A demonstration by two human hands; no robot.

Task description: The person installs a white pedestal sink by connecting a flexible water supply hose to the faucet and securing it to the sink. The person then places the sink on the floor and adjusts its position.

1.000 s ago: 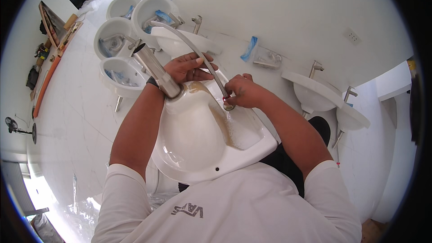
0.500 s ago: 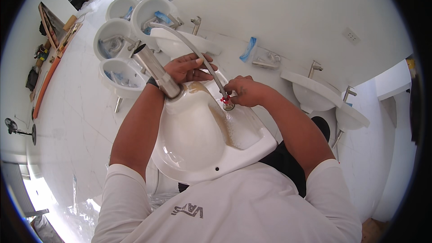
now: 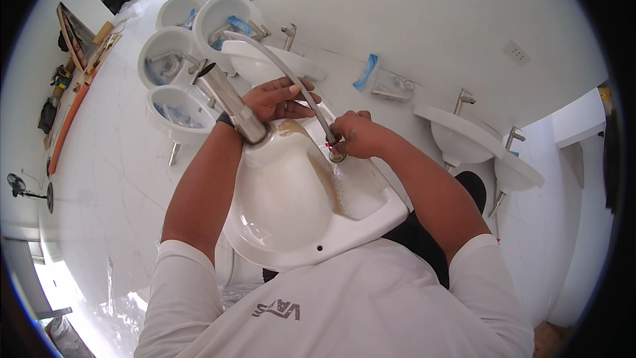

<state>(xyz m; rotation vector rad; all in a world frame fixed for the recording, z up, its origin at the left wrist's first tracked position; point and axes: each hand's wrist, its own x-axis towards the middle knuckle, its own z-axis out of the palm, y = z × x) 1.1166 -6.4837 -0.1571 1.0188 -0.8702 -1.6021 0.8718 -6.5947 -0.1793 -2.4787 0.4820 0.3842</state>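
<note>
An upturned white washbasin (image 3: 285,189) rests against my lap, its underside facing up. From it a wide metal drain pipe (image 3: 228,103) stands tilted, beside my left wrist. A grey flexible hose (image 3: 285,67) curves down to a round metal fitting (image 3: 337,157) in the basin's hollow. My left hand (image 3: 278,101) is loosely closed round the hose, thumb on one side and fingers behind it. Lower down, my right hand (image 3: 358,134) pinches the hose's end at a small red piece (image 3: 331,146), now mostly covered by the fingers.
Several white basins with taps, such as one basin (image 3: 173,116), stand at the left and back. Two more, including a near one (image 3: 464,134), are at the right by the wall. A bagged metal part (image 3: 394,87) and blue plastic (image 3: 366,73) lie along the wall.
My right hand has shifted slightly down, and its fingers now cover more of the red piece at the hose's end. The left hand and basin stay in place.
</note>
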